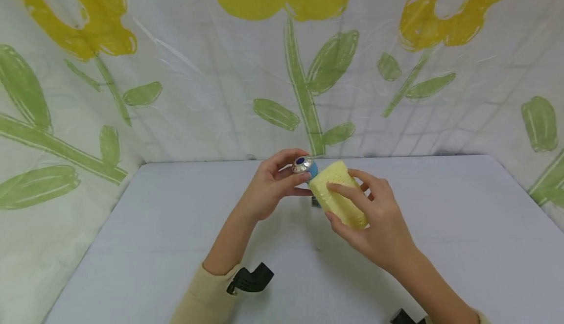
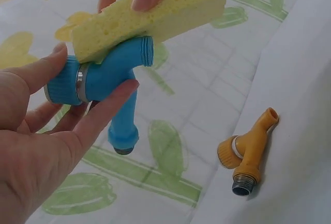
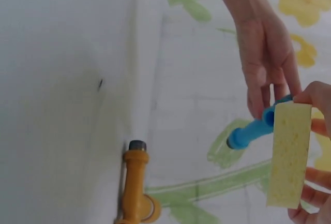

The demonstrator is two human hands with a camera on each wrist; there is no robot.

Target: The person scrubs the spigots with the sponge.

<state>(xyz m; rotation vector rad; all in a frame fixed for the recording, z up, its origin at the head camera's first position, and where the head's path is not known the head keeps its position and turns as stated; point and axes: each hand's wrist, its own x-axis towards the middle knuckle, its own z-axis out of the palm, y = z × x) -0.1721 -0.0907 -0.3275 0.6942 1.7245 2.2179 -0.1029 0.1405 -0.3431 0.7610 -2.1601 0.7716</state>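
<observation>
My left hand (image 1: 270, 187) holds a blue plastic tap (image 2: 108, 81) by its ribbed knob, off the table. A silver ring circles the tap's neck, and in the head view the knob's end shows a silver cap with a dark blue centre. A yellow sponge (image 1: 339, 196) is gripped between the thumb and fingers of my right hand (image 1: 383, 216). In the left wrist view the sponge lies against the side of the blue tap. From the head, the sponge and left fingers hide most of the tap.
An orange tap (image 2: 251, 151) of similar shape lies on the white table (image 1: 176, 226); the right wrist view shows its dark end too. Behind the table hangs a pale sheet (image 1: 198, 94) painted with yellow flowers. A small dark speck (image 3: 100, 84) marks the tabletop.
</observation>
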